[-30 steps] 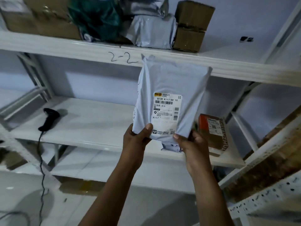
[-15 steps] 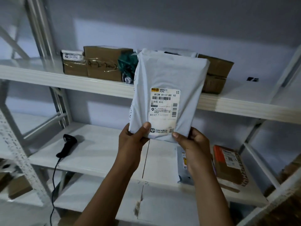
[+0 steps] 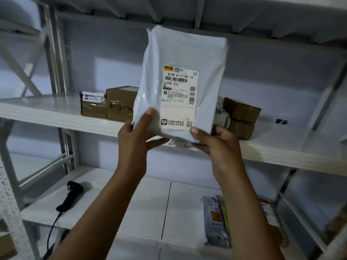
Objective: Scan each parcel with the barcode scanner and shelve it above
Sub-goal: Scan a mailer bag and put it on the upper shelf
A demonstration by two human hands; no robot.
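The barcode scanner (image 3: 70, 196) lay on the lower shelf (image 3: 131, 203) at far left, cord trailing off the edge. The left hand (image 3: 135, 136) had its fingers clamped on the grey parcel (image 3: 180, 81) at the bottom-left corner. The parcel stood upright in front of the upper shelf (image 3: 56, 117), label facing out. The right hand (image 3: 219, 143) pinched its other bottom corner.

The parcel (image 3: 180, 51) is pale grey, its label (image 3: 178, 111) white with black barcode stripes and a yellow corner. Behind the parcel sit brown boxes (image 3: 120, 104); below-left of it lies a black scanner (image 3: 72, 194) on white shelves (image 3: 56, 117).
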